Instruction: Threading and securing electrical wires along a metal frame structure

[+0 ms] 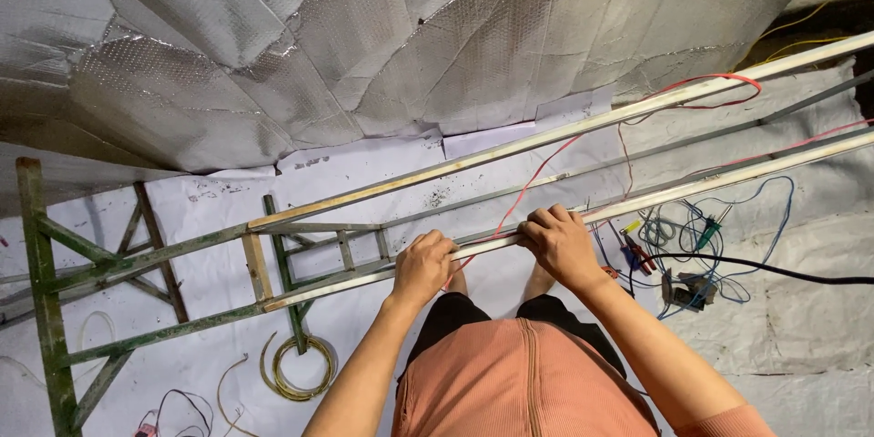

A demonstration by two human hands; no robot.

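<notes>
both hands [492,255] clenched (knuckles up), arms outstretched

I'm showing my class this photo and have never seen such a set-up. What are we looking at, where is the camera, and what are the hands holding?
The camera sits on a person's head and looks down past an orange top. Both bare hands, the left hand and the right hand, grip the near rail of a long metal lattice frame standing over white floor sheeting. Silver foil insulation fills the top. On the sheeting lie a coil of yellowish wire, red wire and a tangle of blue cables with clips.
</notes>
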